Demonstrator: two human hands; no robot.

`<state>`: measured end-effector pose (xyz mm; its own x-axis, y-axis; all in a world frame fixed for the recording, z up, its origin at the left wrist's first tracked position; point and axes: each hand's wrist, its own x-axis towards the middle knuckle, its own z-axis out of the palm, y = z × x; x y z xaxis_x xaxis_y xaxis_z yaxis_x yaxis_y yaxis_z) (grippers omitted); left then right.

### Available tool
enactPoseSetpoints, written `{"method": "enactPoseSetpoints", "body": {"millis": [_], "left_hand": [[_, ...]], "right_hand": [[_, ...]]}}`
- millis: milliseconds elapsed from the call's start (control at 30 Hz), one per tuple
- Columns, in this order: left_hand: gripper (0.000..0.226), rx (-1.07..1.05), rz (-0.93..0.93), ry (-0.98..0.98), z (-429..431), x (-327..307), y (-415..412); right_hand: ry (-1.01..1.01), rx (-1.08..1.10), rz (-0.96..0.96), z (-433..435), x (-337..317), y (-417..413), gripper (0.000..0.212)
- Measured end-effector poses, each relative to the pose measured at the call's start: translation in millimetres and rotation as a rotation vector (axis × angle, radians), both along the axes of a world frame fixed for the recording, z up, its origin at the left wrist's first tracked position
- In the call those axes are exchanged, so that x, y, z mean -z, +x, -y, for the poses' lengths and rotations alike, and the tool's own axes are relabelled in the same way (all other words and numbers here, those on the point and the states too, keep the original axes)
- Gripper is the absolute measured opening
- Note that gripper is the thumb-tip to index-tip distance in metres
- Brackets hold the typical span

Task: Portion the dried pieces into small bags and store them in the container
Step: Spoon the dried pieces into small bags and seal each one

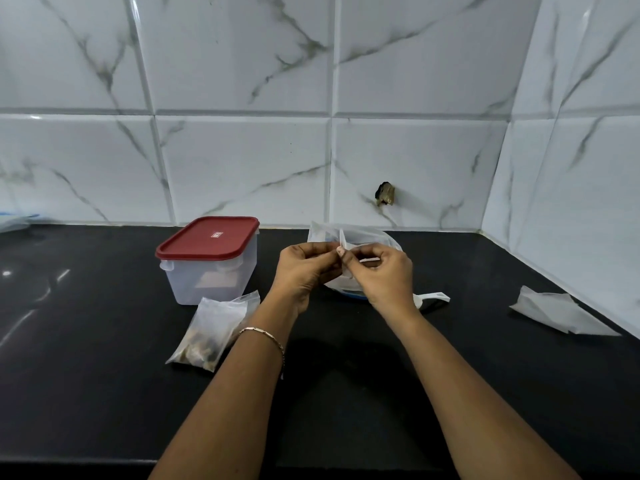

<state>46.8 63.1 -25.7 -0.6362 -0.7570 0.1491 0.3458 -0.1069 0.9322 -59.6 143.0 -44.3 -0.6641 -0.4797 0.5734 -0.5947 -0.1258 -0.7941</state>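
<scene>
Both hands pinching small bag [346,241] (clear)

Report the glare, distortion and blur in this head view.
Head view: wide-angle bending curves the wall tiles; streaky glare on the black counter at left; both hands look slightly soft, so the small clear bag they pinch is hard to make out.

Even, bright light on the white tile wall [242,64], my dark counter [86,375] shows soft glare streaks at the left, a faint shadow under my arms, tile lines bend at the edges, focus slightly soft everywhere
</scene>
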Motion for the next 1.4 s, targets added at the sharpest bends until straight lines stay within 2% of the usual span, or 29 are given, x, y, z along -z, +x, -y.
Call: {"method": "enactPoseSetpoints", "body": {"millis": [100,267,400,533,800,933,1200,1333,1400], "left_hand": [[0.012,-0.009,0.018,-0.068,-3.6,0.6,-0.6],[0.01,-0.106,0.068,-0.179,-8.1,2.1,-3.7],[0.011,-0.122,0.075,-0.202,-7.7,1.0,-2.0],[0.017,-0.143,0.105,-0.23,-8.3,1.8,-1.6],[0.01,-0.209,0.124,-0.273,-10.5,1.1,-2.9],[0.01,-0.343,0.101,-0.226,-4.7,-2.1,-1.2],[0.013,-0.381,0.059,-0.217,-3.5,-6.2,1.2],[0.013,-0.48,0.097,-0.466,-6.9,-3.9,0.4],[0.012,-0.492,0.085,-0.612,-11.6,-1.9,0.2]], "right_hand": [[0.002,0.058,-0.013,0.4,0.3,-2.1,0.01],[0.025,0.089,-0.092,-2.5,-1.1,-0.8,0.008],[0.0,0.004,0.031,-1.6,-3.0,-1.5,0.011],[-0.019,-0.053,0.062,-2.9,-4.1,2.0,0.011],[-0.004,0.038,-0.05,-2.2,-4.6,4.1,0.015],[0.003,0.135,-0.07,-5.4,-8.0,-2.7,0.014],[-0.006,0.178,-0.108,-10.4,-12.3,-7.6,0.005],[-0.016,0.218,-0.259,-16.2,-15.1,-9.3,0.005],[-0.039,0.229,-0.269,-19.7,-17.9,-9.0,0.005]]}}
